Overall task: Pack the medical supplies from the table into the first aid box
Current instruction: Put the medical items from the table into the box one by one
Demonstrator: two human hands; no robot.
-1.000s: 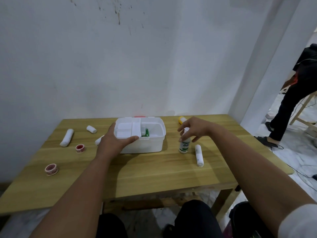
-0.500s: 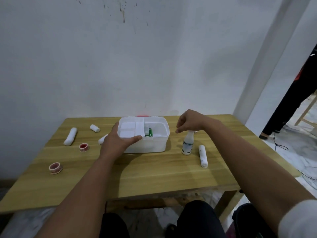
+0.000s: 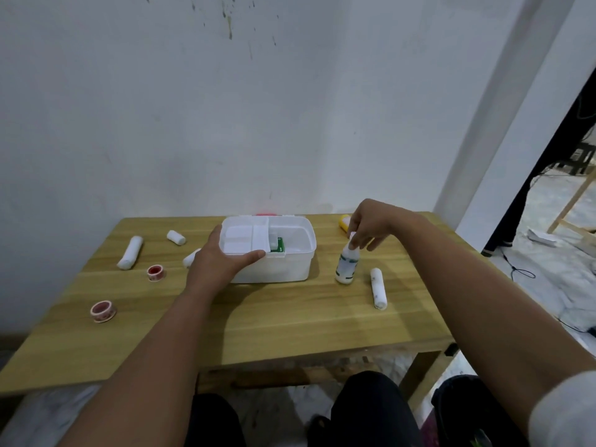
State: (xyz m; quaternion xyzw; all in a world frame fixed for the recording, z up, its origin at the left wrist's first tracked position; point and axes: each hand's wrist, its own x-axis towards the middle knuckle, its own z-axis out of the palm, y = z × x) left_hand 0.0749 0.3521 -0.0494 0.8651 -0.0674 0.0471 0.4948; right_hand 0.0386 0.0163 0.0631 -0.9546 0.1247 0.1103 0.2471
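Note:
An open white first aid box stands mid-table with a white tray and a green item inside. My left hand grips its front-left corner. My right hand pinches the cap of an upright white bottle with a green label, right of the box. A bandage roll lies right of the bottle. Left of the box lie a long roll, a short roll and a roll partly hidden by my hand. Two red tape rolls sit front-left.
A yellow-capped item lies behind my right hand at the table's back edge. The wooden table stands against a white wall. A wall corner and an open floor with cables lie to the right. My knees are under the front edge.
My right hand lifted off the bottle top, then came back down and now pinches its cap. The bottle stays upright. My left hand stays on the box.

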